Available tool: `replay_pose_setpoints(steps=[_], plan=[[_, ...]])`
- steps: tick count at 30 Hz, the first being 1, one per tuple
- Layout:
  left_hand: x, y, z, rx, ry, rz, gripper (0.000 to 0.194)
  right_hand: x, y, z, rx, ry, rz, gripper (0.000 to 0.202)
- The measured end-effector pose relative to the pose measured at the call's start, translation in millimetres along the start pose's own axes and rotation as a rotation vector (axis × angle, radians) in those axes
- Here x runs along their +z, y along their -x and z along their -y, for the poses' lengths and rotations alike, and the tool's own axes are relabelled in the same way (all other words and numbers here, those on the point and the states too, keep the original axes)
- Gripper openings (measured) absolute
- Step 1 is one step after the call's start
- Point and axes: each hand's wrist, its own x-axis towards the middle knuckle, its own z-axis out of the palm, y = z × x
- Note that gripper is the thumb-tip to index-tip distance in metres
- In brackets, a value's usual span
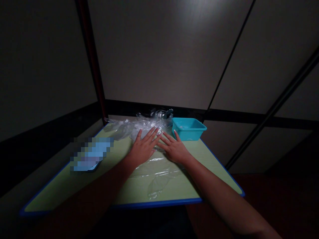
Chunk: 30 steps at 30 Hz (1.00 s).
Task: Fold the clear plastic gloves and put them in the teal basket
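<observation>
Clear plastic film is lying flat mid-desk, and both the left hand and right hand are pressing it with fingers spread, gripping nothing. Slick stuff, probably sliding or wrinkling toward the crumpled pile at 12 o'clock.

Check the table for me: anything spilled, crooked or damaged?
Nothing spilled or broken. Both hands, left hand and right hand, lie flat on the clear plastic sheet, which is wrinkled. The plastic pile beyond is crumpled.
</observation>
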Motion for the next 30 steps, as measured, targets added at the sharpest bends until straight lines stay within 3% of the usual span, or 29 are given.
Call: replay_pose_setpoints(steps=[4, 6, 11, 14, 17, 19, 22, 25, 30], plan=[[-3.8, 0, 4, -0.031, 0.069, -0.014, 0.062, 3, 1, -2, 0.047, -0.049, -0.008, 0.064], [-4.2, 0, 12, -0.116, 0.118, -0.048, 0.059, 7, 3, -8, 0.116, -0.117, -0.028, 0.066], [4.6, 6, 46, -0.502, 0.335, -0.191, 0.048, 16, 13, -35, 0.299, -0.405, -0.112, 0.042], [11.7, 7, 64, -0.722, 0.481, -0.277, 0.038, 15, 17, -46, 0.424, -0.481, -0.025, 0.026], [15.4, 7, 69, -0.865, 0.575, -0.277, 0.034, 12, 18, -48, 0.485, -0.471, 0.08, 0.023], [16.5, 7, 68, -0.859, 0.611, -0.217, 0.031, 10, 17, -46, 0.5, -0.45, 0.138, 0.02], [18.8, 8, 63, -0.709, 0.604, -0.066, 0.023, 11, 17, -44, 0.548, -0.399, 0.208, 0.019], [23.4, 10, 59, -0.538, 0.553, 0.054, 0.021, 15, 18, -46, 0.591, -0.377, 0.226, 0.024], [30.1, 12, 59, -0.393, 0.552, 0.161, 0.02, 20, 19, -48, 0.608, -0.381, 0.225, 0.023]])
